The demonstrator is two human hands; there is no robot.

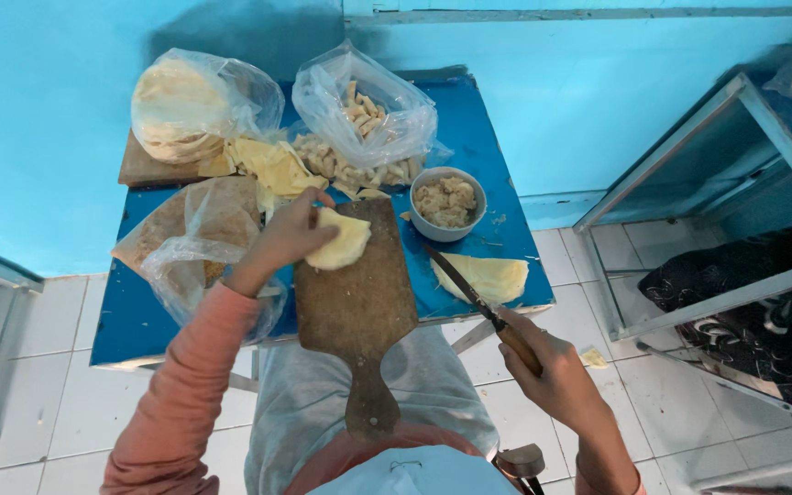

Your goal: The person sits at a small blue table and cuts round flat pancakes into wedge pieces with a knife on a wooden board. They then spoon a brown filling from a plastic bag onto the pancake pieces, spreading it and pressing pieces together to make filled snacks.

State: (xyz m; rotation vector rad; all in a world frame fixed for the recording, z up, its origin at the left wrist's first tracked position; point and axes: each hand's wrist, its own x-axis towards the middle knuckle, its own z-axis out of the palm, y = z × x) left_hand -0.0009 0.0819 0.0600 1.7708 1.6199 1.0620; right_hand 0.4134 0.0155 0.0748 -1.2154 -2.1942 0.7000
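Observation:
My left hand (284, 237) holds a pale yellow folded piece of dough (339, 242) against the top of a worn wooden cutting board (357, 293). The board lies across the front edge of a small blue table (130, 321), its handle pointing toward me. My right hand (554, 371) grips the wooden handle of a knife (474, 295); its blade points up and left toward the board. A half-round dough sheet (488, 277) lies on the table under the blade. A grey bowl of pale filling (446, 202) stands just right of the board's top.
Clear plastic bags hold stacked round flat sheets (181, 108), cut pieces (367, 115) and brown flatbread (196, 229). Loose yellow dough pieces (269, 167) lie at the back. A metal frame shelf with dark cloth (753, 312) stands right. White tiled floor, blue wall.

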